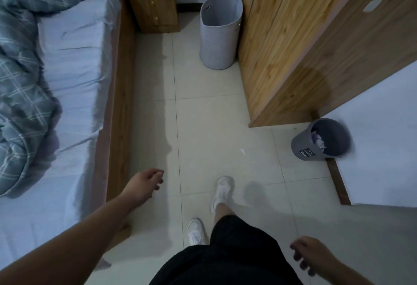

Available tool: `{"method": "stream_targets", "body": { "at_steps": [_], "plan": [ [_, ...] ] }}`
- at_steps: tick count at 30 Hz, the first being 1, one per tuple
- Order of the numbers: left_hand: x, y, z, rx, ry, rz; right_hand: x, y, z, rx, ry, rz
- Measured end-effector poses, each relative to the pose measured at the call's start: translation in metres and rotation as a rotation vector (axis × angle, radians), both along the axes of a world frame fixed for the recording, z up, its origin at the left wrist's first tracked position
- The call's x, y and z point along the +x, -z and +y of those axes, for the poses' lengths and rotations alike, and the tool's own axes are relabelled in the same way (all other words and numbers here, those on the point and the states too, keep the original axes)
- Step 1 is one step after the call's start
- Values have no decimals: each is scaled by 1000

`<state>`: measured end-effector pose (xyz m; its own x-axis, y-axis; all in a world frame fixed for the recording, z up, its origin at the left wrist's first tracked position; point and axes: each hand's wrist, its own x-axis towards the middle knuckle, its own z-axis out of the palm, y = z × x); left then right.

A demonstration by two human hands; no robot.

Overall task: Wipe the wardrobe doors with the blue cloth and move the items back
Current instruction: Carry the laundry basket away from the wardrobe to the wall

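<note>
Both hands were empty as the person stood on the pale tiled floor (203, 115) between the bed (74, 77) and the wardrobe (293, 43). The left hand (144, 185) hung out over the floor close to the bed's wooden side, its fingers loosely curled and holding nothing. The right hand (309, 255) was low at the right edge of the view, fingers also slack and half bent, gripping nothing. No blue cloth could be seen anywhere in the view. The wardrobe stood along the right side with its wooden doors closed. A tall grey laundry basket (220, 34) stood upright on the floor, just beside the wardrobe's far end and near a small wooden bedside cabinet (153, 7). A dark round bin (320, 140) with crumpled paper inside sat on the floor at the wardrobe's near corner, next to the white wall (383, 126). The bed carried a light blue sheet and a rumpled plaid blanket (20, 63) pushed toward its far side. 2 white shoes (222, 190) showed below black shorts (237, 251), one foot ahead of the other.
</note>
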<state>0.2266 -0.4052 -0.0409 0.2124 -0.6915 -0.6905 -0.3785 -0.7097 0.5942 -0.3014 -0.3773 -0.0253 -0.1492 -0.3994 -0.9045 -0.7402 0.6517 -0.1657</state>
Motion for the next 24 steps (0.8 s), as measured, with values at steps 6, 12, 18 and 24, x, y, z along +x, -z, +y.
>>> {"method": "stream_targets", "body": {
  "at_steps": [6, 12, 18, 24],
  "plan": [
    [24, -4, -94, -10, -42, -34, 12, 16, -108, 39, 5, 17],
    [38, -13, -119, 103, -118, -64, 80, 11, -281, -86, 40, -92],
    [59, 1, -129, 268, -194, -66, 174, -13, -443, -260, -32, -185],
    [117, 21, -224, 287, -148, -49, 247, -7, -548, -322, 21, -218]
  ]
}}
